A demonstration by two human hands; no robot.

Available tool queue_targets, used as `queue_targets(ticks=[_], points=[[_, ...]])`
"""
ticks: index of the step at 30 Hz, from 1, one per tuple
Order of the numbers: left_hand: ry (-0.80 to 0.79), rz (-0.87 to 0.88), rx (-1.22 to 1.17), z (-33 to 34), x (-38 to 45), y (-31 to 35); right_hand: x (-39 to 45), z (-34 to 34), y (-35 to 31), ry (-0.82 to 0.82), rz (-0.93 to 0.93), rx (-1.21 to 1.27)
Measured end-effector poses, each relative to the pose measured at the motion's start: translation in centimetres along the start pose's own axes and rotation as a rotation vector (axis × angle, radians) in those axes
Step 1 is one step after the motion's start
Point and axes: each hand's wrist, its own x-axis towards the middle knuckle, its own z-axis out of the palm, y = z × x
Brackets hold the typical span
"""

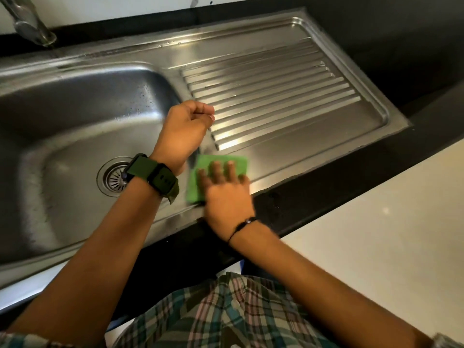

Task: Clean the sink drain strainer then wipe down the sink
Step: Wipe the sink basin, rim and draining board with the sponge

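Green and square, one scrub pad lies flat on the steel drainboard, at its near edge close to the rim of the basin. The right hand presses on the pad with straight, spread fingers, palm down, gripping nothing. The left hand hovers just beyond the pad over the strip between basin and drainboard, fingers curled into a loose fist; nothing can be seen in it. A dark green watch sits on the left wrist and a thin black bracelet on the right.

One sink basin lies to the left; in its floor sits a single round drain strainer, partly hidden by the watch. Water drops fleck the basin wall. A metal tap stands at the far left corner. Around the sink runs a black surface. No writing can be read anywhere. A plaid shirt fills the bottom edge.
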Motion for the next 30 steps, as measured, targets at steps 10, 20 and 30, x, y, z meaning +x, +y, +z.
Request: queue_targets(ticks=[10,20,30], points=[[0.052,0.015,0.042,-1.3,0.9,0.2,-1.6,-1.6,3.9,-0.118,-0.53,-0.138],[0.061,0.018,0.066,3.8,1.1,0.9,0.3,-10.9,32.0,-0.008,0.096,-0.157],[-0.062,0.019,0.136,15.4,2.2,3.8,1.0,-6.3,26.2,0.175,0.03,-0.134]])
